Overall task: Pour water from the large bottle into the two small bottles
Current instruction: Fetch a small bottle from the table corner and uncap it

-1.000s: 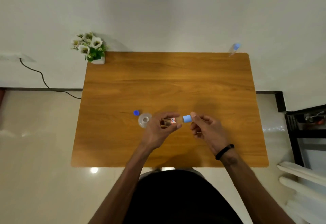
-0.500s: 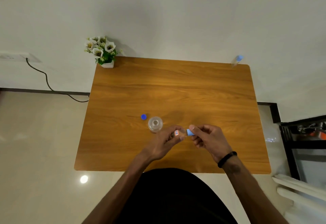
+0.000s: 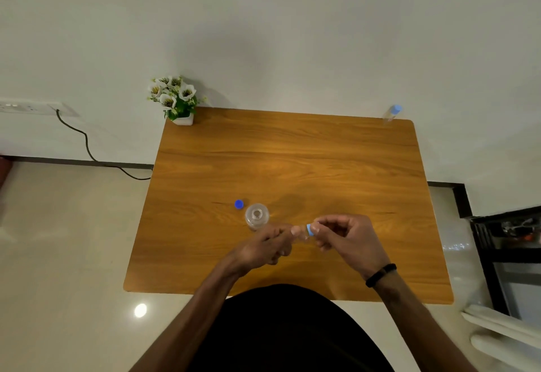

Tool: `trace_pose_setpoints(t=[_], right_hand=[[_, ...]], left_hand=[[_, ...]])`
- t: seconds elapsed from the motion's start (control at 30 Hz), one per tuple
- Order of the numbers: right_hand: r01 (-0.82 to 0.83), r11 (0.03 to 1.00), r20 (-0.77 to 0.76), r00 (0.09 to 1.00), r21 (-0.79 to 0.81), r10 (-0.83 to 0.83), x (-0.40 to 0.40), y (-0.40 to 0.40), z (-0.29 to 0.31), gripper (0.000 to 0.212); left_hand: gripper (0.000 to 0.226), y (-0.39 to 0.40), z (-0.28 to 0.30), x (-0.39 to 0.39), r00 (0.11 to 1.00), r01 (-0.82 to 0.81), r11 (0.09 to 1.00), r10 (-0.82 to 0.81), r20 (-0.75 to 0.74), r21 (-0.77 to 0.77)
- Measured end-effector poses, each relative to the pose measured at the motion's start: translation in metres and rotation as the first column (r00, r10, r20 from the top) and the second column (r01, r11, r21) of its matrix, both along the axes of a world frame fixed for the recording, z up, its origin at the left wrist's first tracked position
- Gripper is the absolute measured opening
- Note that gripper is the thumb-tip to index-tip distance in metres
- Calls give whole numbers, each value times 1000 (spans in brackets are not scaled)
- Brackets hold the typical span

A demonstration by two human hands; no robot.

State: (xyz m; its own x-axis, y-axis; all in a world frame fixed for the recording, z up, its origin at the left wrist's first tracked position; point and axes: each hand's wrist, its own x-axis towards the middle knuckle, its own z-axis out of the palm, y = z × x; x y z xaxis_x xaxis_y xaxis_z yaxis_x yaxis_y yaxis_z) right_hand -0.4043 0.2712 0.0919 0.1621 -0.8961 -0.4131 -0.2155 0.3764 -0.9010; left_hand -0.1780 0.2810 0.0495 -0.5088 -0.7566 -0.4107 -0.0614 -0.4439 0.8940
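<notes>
A wooden table stood against a plain white wall on a glossy pale tiled floor. Left of the table, a black cable ran down from a wall socket. A dark shelf unit stood right of the table.

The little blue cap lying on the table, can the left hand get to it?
Probably yes. The blue cap lies in the open just beyond the open bottle, near the left hand. But that hand is busy holding a small bottle.
</notes>
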Motion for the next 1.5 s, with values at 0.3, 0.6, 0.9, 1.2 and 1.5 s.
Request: trace_pose_setpoints(t=[0.3,0.6,0.9,1.2,1.5], right_hand=[[-122,988,45,992,91,118,-2,-29,17,44],[-224,963,-129,961,151,244,-8,-32,7,39],[-308,948,-119,941,78,315,-27,-39,16,18],[-366,930,-173,916,-1,361,-40,-42,16,24],[-337,940,-196,927,-60,320,-40,-52,8,30]], left_hand=[[47,-1,12,-9,991,-129,991,129,-18,37],[44,5,12,-20,985,-154,988,156,69,-28],[47,10,12,-31,974,-186,983,183,136,7],[46,13,25,-40,973,-176,984,172,153,14],[50,20,26,-31,970,-240,965,233,72,102]])
